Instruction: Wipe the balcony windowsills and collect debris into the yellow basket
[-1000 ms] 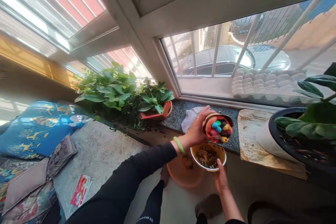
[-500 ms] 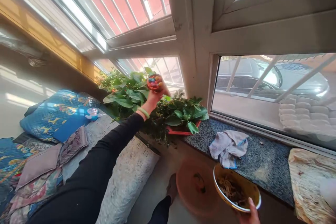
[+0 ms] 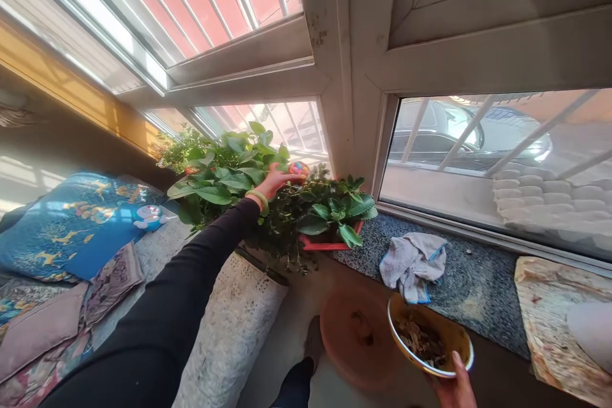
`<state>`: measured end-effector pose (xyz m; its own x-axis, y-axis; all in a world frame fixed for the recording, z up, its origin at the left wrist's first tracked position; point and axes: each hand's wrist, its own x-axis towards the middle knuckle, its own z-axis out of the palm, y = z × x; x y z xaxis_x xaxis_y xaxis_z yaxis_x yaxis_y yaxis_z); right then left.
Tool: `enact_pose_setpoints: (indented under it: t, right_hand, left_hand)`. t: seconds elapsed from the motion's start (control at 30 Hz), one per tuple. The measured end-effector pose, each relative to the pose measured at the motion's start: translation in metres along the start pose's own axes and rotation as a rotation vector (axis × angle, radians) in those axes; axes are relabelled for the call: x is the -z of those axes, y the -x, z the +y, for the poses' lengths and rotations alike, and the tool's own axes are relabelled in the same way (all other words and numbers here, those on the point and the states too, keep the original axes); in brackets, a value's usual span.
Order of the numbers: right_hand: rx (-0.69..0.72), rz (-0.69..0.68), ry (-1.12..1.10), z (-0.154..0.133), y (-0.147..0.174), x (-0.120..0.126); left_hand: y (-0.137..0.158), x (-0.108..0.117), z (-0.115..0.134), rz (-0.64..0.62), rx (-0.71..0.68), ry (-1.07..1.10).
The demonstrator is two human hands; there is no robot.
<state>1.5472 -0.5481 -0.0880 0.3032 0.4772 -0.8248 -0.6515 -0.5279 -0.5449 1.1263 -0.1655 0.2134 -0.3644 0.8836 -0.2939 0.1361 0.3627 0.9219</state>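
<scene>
My left hand (image 3: 275, 182) reaches in among the potted plants, its fingers closed on a small round container of colourful balls (image 3: 299, 169). Broad green leaves (image 3: 229, 172) stand to the left of this hand, and a finer-leaved plant (image 3: 282, 223) is just below it. To its right, a leafy plant (image 3: 337, 207) grows in a red planter (image 3: 329, 245). My right hand (image 3: 456, 386) grips the rim of a yellow bowl with a white edge (image 3: 459, 344). Dry brown plant scraps (image 3: 421, 339) lie in the bowl.
A crumpled cloth (image 3: 414, 261) lies on the speckled stone sill (image 3: 478, 287), with a stained sheet (image 3: 540, 312) farther right. Below is a round reddish-brown basin (image 3: 344, 357). A lace-covered seat (image 3: 239, 319) and blue cushion (image 3: 81, 223) are on the left.
My left hand has lowered the container of balls and moved it slightly right, in among the leaves. My right hand still holds the bowl in nearly the same place. The view has shifted slightly.
</scene>
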Motion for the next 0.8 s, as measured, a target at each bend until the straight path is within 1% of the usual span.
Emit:
enact_pose_setpoints:
  t: [0.07, 0.13, 0.17, 0.2, 0.27, 0.3, 0.33, 0.37, 0.4, 0.43, 0.47, 0.5, 0.53, 0.57, 0.6, 0.63, 0.67, 0.7, 0.73, 0.8]
  right_hand:
    - [0.000, 0.015, -0.023, 0.001, 0.001, -0.002]
    - [0.004, 0.045, -0.047, 0.000, 0.004, -0.005]
    - [0.011, 0.040, -0.058, -0.001, 0.006, -0.007]
    - [0.011, 0.007, -0.058, -0.003, 0.007, -0.008]
    - [0.040, -0.027, -0.077, -0.005, 0.007, -0.009]
    - [0.041, -0.027, -0.087, -0.006, 0.006, -0.009]
    - [0.046, -0.021, -0.100, -0.006, 0.005, -0.008]
    - [0.048, -0.019, -0.112, -0.006, 0.003, -0.007]
    - [0.049, -0.019, -0.122, -0.006, 0.002, -0.006]
    - [0.048, -0.026, -0.130, -0.005, 0.000, -0.005]
    - [0.045, -0.041, -0.135, -0.005, -0.001, -0.003]
    - [0.042, -0.058, -0.138, -0.006, -0.002, -0.001]
    - [0.039, -0.077, -0.138, -0.007, -0.002, 0.001]
    - [0.034, -0.098, -0.134, -0.008, -0.003, 0.003]
    - [0.032, -0.116, -0.131, -0.009, -0.004, 0.005]
    - [0.034, -0.133, -0.126, -0.011, -0.005, 0.007]
    - [0.039, -0.148, -0.120, -0.013, -0.006, 0.009]
    - [0.046, -0.163, -0.111, -0.014, -0.007, 0.011]
    - [0.055, -0.180, -0.100, -0.016, -0.008, 0.013]
    - [0.070, -0.208, -0.074, -0.019, -0.010, 0.017]
  left_hand:
    - [0.009, 0.000, 0.010, 0.008, 0.000, -0.052]
    - [0.021, -0.002, 0.022, 0.015, -0.055, -0.108]
    - [0.030, -0.004, 0.028, 0.058, -0.115, -0.144]
    - [0.042, -0.006, 0.032, 0.100, -0.225, -0.184]
    - [0.076, -0.012, 0.034, 0.139, -0.325, -0.192]
    - [0.100, -0.016, 0.029, 0.140, -0.414, -0.194]
    - [0.127, -0.021, 0.020, 0.096, -0.605, -0.218]
    - [0.157, -0.028, 0.005, 0.046, -0.754, -0.227]
    - [0.189, -0.037, -0.014, -0.053, -0.824, -0.280]
    - [0.221, -0.049, -0.037, -0.163, -0.836, -0.339]
    - [0.251, -0.064, -0.064, -0.277, -0.780, -0.382]
    - [0.278, -0.081, -0.092, -0.360, -0.631, -0.391]
    - [0.301, -0.099, -0.122, -0.376, -0.440, -0.351]
    - [0.319, -0.119, -0.150, -0.354, -0.215, -0.289]
    - [0.333, -0.138, -0.177, -0.309, 0.042, -0.237]
    - [0.344, -0.156, -0.201, -0.279, 0.325, -0.189]
    - [0.351, -0.174, -0.222, -0.263, 0.537, -0.128]
    - [0.355, -0.189, -0.240, -0.268, 0.648, -0.100]
    - [0.357, -0.203, -0.254, -0.278, 0.724, -0.069]
    - [0.356, -0.225, -0.272, -0.310, 0.765, -0.019]
